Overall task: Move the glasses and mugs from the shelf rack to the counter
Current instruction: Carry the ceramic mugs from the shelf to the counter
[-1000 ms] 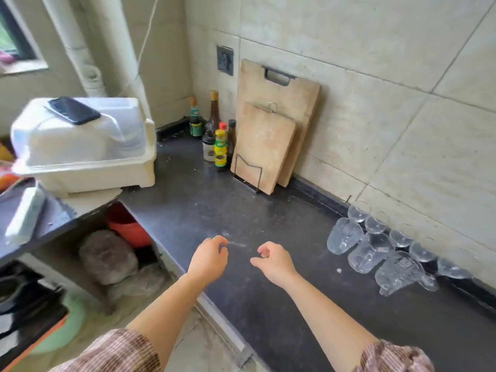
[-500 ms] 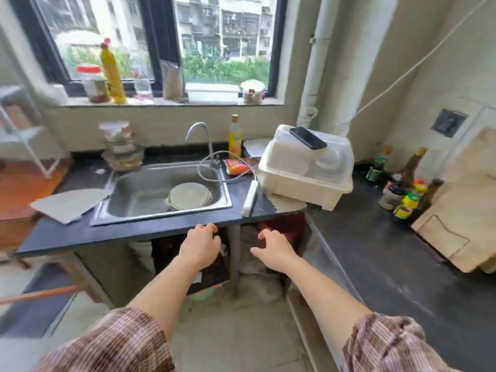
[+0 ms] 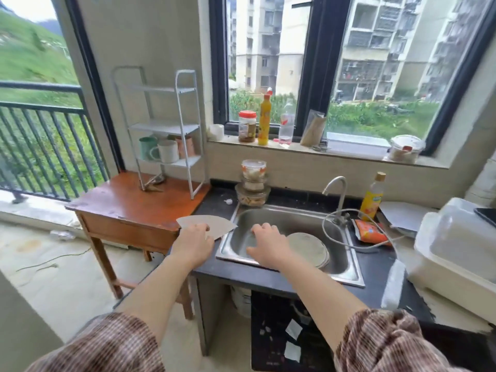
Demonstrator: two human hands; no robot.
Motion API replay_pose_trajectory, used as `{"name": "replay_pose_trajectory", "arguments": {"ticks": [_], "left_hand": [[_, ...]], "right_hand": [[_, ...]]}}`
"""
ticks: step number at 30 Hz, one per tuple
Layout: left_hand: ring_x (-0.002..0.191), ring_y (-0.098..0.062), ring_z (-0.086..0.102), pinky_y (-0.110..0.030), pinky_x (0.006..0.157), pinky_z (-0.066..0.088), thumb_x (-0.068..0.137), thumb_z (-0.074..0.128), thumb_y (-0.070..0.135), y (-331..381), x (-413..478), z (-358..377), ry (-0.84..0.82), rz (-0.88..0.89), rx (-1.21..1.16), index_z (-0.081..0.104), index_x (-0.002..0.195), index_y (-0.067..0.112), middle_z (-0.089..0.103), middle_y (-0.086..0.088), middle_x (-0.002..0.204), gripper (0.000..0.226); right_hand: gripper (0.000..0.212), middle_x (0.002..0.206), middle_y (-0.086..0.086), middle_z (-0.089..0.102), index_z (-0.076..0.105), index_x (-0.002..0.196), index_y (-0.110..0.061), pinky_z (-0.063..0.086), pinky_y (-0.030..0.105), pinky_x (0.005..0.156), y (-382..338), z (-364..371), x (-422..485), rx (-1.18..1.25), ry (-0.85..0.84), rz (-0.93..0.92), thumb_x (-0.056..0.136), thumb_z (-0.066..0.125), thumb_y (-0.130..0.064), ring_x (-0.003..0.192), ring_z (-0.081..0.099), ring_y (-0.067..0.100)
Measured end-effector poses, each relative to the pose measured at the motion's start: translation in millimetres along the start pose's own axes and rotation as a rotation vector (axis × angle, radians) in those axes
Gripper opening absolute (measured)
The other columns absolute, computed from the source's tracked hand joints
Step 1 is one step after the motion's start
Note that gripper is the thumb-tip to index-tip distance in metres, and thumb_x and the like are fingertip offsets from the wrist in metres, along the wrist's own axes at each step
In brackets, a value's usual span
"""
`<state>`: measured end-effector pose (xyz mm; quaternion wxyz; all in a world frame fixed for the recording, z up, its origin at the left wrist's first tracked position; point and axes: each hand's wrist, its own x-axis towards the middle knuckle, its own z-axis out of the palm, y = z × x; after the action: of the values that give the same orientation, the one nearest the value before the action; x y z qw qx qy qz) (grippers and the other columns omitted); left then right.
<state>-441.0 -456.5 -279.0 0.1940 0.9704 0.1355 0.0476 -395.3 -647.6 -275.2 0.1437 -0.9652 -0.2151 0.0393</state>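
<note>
**Change:** the view had swung from the counter's far corner to the shelf rack [image 3: 164, 128]. Both hands stayed empty, so another fetch was probably beginning.
**Left hand** [image 3: 192, 246]: loosely curled, holding nothing, at the left edge of the dark counter [image 3: 268, 280].
**Right hand** [image 3: 270, 247]: fingers relaxed, empty, above the front rim of the steel sink [image 3: 295, 220].
**Shelf rack:** white painted metal, three tiers, at the back right corner of the wooden table [image 3: 128, 208].
**Mugs** [image 3: 168, 151]: three seen, cylindrical, smooth, in green, white and pinkish, on the lowest tier.
</note>
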Motion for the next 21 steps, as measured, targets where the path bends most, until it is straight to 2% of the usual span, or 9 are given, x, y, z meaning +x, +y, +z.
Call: {"name": "replay_pose_trajectory", "arguments": {"ticks": [4,7,11,16,21], "left_hand": [[0.115,-0.034,0.047,-0.042,0.096,0.041,0.094,0.041,0.028,-40.9,64.0,-28.3,0.059,-0.082,-0.02,0.05,0.125,0.016,0.051,-0.016,0.125,0.035],[0.114,-0.032,0.049,-0.042,0.095,0.042,0.094,0.043,0.029,-64.5,109.0,-47.8,0.113,-0.132,-0.049,0.053,0.123,0.018,0.052,-0.013,0.125,0.033],[0.115,-0.03,0.05,-0.04,0.096,0.041,0.094,0.043,0.029,-95.3,162.4,-72.6,0.194,-0.164,-0.096,0.053,0.124,0.018,0.053,-0.012,0.127,0.033],[0.119,-0.03,0.047,-0.043,0.101,0.042,0.095,0.042,0.027,-139.5,216.9,-90.3,0.222,-0.203,-0.162,0.051,0.127,0.016,0.05,-0.012,0.131,0.036],[0.117,-0.031,0.048,-0.044,0.101,0.041,0.095,0.042,0.026,-193.1,289.8,-102.2,0.221,-0.21,-0.234,0.049,0.128,0.015,0.05,-0.013,0.13,0.036]], "right_hand": [[0.045,0.128,0.01,0.048,0.045,0.127,-0.014,0.04,0.046,0.098,-43.5,1.4,83.0,0.028,-0.002,-0.062,0.089,0.055,-0.036,0.122,0.041,0.029],[0.051,0.134,0.009,0.046,0.043,0.132,-0.015,0.039,0.046,0.101,-70.5,3.2,142.5,0.021,-0.016,-0.098,0.088,0.055,-0.037,0.127,0.037,0.03],[0.051,0.131,0.009,0.048,0.043,0.132,-0.014,0.04,0.048,0.1,-108.1,0.7,212.0,0.024,0.028,-0.154,0.09,0.055,-0.039,0.123,0.041,0.03],[0.049,0.129,0.008,0.05,0.044,0.131,-0.014,0.044,0.046,0.096,-153.0,14.4,279.5,0.048,0.014,-0.195,0.091,0.055,-0.038,0.12,0.045,0.028],[0.054,0.136,0.006,0.047,0.039,0.139,-0.016,0.041,0.045,0.101,-196.4,39.1,356.3,0.092,-0.012,-0.169,0.091,0.054,-0.038,0.126,0.043,0.027]]}}
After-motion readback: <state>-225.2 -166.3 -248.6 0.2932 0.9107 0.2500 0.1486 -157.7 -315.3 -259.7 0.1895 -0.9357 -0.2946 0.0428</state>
